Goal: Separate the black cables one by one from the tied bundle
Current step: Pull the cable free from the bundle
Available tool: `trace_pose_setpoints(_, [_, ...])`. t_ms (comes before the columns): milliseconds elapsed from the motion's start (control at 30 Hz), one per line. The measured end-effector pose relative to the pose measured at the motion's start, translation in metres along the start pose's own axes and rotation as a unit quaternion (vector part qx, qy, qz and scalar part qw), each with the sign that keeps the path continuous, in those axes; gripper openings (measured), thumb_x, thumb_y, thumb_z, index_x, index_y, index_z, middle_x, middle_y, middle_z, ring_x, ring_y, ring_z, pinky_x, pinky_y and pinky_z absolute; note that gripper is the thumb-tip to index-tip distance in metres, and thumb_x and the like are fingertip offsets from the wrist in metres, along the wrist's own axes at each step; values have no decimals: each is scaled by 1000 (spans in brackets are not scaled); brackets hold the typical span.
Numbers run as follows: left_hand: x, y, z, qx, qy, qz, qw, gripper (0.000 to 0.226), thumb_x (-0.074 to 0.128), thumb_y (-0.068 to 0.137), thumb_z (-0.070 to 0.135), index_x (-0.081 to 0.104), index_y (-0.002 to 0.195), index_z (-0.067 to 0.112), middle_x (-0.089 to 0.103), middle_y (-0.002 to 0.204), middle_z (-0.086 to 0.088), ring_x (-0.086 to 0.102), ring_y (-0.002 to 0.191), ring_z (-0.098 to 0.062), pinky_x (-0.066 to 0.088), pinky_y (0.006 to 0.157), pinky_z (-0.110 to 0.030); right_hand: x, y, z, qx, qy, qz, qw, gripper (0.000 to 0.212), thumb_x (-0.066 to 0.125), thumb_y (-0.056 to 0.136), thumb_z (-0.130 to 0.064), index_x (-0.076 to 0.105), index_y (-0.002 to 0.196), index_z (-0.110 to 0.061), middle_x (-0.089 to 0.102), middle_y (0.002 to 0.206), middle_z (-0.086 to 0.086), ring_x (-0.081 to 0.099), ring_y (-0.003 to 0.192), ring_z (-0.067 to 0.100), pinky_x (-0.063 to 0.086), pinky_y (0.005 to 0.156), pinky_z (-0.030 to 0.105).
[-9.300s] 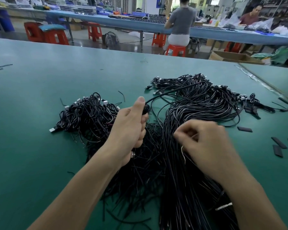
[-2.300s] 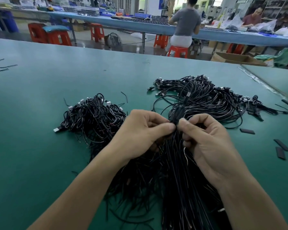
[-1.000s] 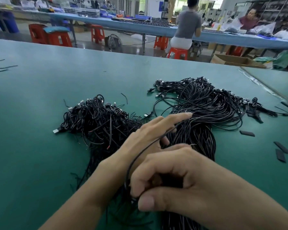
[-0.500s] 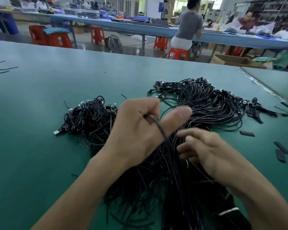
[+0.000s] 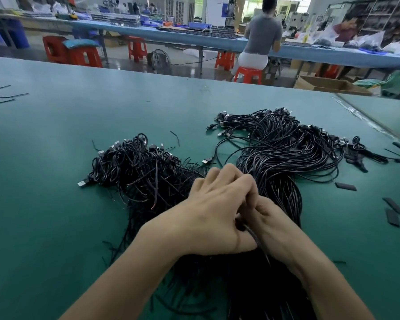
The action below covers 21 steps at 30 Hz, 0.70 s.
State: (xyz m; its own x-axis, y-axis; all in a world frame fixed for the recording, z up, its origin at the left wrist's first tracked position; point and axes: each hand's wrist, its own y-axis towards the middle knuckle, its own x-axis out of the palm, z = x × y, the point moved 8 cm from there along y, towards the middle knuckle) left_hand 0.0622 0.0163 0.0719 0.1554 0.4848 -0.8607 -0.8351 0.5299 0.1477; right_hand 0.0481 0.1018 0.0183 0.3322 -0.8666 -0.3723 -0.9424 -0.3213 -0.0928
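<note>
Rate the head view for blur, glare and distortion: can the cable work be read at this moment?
Head view: even light, a pale sheen on the green table, no harsh glare; wide lens swells the forearms at the bottom edge; left hand and right hand are sharp, but the left hides the right's grip; the cable bundle beneath them merges into one black mass.

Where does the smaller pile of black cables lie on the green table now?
In the head view the smaller pile lies left of centre on the green table, just beyond the left hand, with the larger bundle on its right.
</note>
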Motion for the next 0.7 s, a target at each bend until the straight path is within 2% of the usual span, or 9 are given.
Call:
trace_pose_setpoints(67, [-1, -3, -10, -48, 107, 13, 993, 60, 74, 73, 52, 30, 110, 35, 27, 107, 8, 32, 101, -15, 36, 90, -30, 1, 2, 3, 3, -17, 8, 1000, 44, 43, 93, -63, 69, 91, -28, 73, 73, 2, 65, 57, 24, 51, 55, 34])
trace_pose_setpoints(133, [-9, -6, -22, -121, 162, 46, 978, 69, 75, 75, 54, 24, 115, 32, 31, 107, 6, 42, 99, -19, 42, 79, -33, -3, 5, 9, 11, -22, 32, 999, 27, 41, 104, -42, 67, 102, -37, 74, 74, 2, 61, 44, 20, 45, 43, 22])
trace_pose_setpoints(233, [-17, -10, -34, -189, 159, 81, 966, 56, 70, 85, 49, 30, 120, 31, 44, 94, 3, 60, 93, -29, 42, 67, -37, -6, 3, 12, 52, 17, 46, 997, 23, 41, 103, -44, 63, 102, -39, 74, 76, 2, 65, 45, 23, 36, 34, 18])
trace_pose_setpoints(367, [-7, -6, -15, -76, 103, 73, 989, 16, 56, 96, 37, 43, 95, 28, 47, 84, 4, 61, 84, -31, 49, 69, -38, -4, 4, 6, 56, 88, 50, 993, 29, 38, 101, -52, 65, 92, -51, 74, 73, 1, 70, 53, 24, 39, 34, 20])
trace_pose_setpoints(433, [-1, -3, -5, -18, 56, 52, 997, 19, 59, 93, 25, 43, 84, 27, 54, 80, 5, 60, 74, -28, 53, 69, -42, 0, 3, 6, 77, 142, 24, 987, 43, 36, 101, -52, 72, 80, -43, 68, 60, 0, 65, 48, 15, 41, 35, 21])
trace_pose_setpoints(533, [5, 1, 3, 27, -32, 4, 999, 37, 68, 88, 17, 43, 67, 35, 50, 69, 9, 49, 63, -19, 51, 65, -40, -2, 3, 10, 90, 155, 23, 984, 56, 40, 103, -44, 71, 60, -24, 55, 50, -2, 53, 40, 9, 42, 37, 21])
trace_pose_setpoints(600, [8, 3, 0, 18, -80, -9, 997, 32, 72, 84, 14, 54, 65, 32, 56, 69, 10, 53, 65, -15, 53, 68, -37, -4, 3, 11, 79, 146, 25, 986, 43, 48, 103, -30, 69, 69, -15, 56, 58, 5, 54, 46, 14, 43, 40, 24])
trace_pose_setpoints(667, [9, 5, -2, 10, -114, -17, 993, 23, 74, 78, 6, 68, 73, 27, 67, 73, 8, 62, 69, -9, 55, 71, -31, -10, 4, 13, 66, 161, 48, 984, 18, 56, 98, -10, 70, 92, -1, 67, 77, 16, 63, 63, 28, 49, 55, 32])
trace_pose_setpoints(700, [8, 5, -2, 9, -135, -18, 991, 25, 73, 74, 1, 72, 78, 26, 70, 75, 7, 65, 70, -6, 56, 72, -27, -15, 4, 16, 65, 179, 71, 979, 15, 59, 95, -4, 70, 104, 1, 72, 87, 20, 67, 74, 33, 52, 64, 36])
